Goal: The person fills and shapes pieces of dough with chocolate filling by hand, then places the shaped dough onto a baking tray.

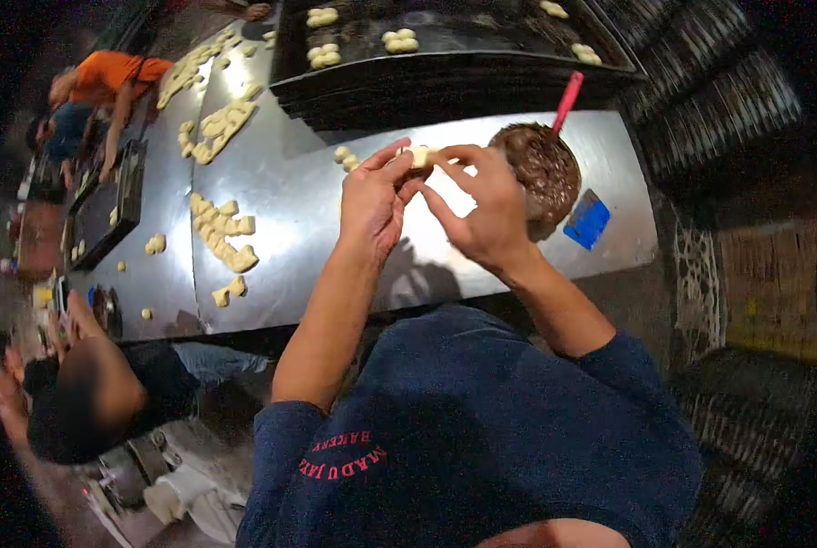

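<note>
A small piece of pale dough point(420, 157) is held above the steel table between my two hands. My left hand point(378, 196) cups it from the left, thumb and fingers closed about it. From the right, my right hand point(486, 205) pinches its edge between thumb and fingers. Something brown shows just under the dough, too small to make out. Close behind my left hand lie a few dough balls point(345, 159). Right of my right hand sits a round mass of glossy brown chocolate paste point(541, 173) with a red-handled tool point(568, 100) standing in it. A blue scraper point(587, 220) lies beside it.
Dark baking trays point(454, 68) are stacked behind, dough clusters on the top one. Cut dough pieces point(221, 228) lie along the steel table point(308, 265) to the left. A co-worker in orange point(107, 82) and another person point(107, 393) are at the left. More trays point(728, 82) stand at the right.
</note>
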